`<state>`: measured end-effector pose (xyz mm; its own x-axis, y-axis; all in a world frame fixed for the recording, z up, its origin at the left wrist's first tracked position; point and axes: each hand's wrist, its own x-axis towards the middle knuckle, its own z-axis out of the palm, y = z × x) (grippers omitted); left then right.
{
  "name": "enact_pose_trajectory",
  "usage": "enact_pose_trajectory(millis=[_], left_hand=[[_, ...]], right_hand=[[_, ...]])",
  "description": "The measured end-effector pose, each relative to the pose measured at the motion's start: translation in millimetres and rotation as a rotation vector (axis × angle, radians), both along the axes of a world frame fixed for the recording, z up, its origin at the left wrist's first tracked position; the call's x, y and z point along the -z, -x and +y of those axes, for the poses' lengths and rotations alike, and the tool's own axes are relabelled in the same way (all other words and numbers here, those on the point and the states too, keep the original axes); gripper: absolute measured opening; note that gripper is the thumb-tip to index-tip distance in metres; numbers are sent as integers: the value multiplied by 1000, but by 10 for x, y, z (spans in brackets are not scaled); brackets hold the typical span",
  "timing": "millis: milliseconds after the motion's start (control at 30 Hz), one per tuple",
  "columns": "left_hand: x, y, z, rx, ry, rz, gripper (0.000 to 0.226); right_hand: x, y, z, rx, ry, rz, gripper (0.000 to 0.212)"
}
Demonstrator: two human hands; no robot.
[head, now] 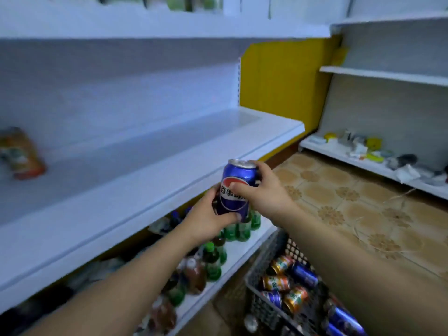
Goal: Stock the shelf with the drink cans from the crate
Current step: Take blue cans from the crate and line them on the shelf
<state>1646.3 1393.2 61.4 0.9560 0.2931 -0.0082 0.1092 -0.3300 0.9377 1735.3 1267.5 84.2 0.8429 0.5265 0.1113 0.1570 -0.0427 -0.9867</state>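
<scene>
Can (236, 187): blue, upright, up in the air in front of the shelf's front edge, above the lower shelf of bottles.
Left hand (208, 220): cupped under the can's base and lower side, fingers wrapped round it.
Right hand (260, 190): gripping the can's upper half, thumb across the logo, fingers round the far side near the rim.
Shelf (150, 170): white, long, mostly bare; one orange can (23, 154) stands far left, blurred.
Lower shelf (238, 249): packed with green and brown bottles (213, 259).
Crate (269, 270): dark mesh, on the floor at lower right, beside the lower shelf.
Crate cans (286, 280): blue and orange ones lying on their sides inside.
Floor (351, 197): tan patterned tiles.
Side shelf (363, 158): right, strewn with small clutter, too small to tell.
</scene>
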Motion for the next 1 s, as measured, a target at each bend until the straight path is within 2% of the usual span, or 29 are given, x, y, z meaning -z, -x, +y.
enact_pose_trajectory(millis=[167,267,433,567,700,900,1000], left_hand=[[-552,966,672,-209,-139,-4,72],[-705,1607,1073,-338,-263,86,80],[-661,2846,1777,-520,-573,434,68],[-553,3664,2164,-611,-696,769,76],[-483,3941,2322,-632,-683,868,77],[-406,3966,2366,-648,-753,837,78],[-387,3969,2387,-656,-756,832,78]], right_hand=[[-639,728,767,-164,-47,-124,51],[-801,1205,1234,-289,-47,-156,52],[-808,1984,1954,-487,4,-166,59],[-701,2444,2408,-600,64,-205,62],[-645,2701,2835,-662,104,-198,57],[-612,2818,3471,-705,95,-239,56],[-599,2807,3794,-676,107,-305,64]])
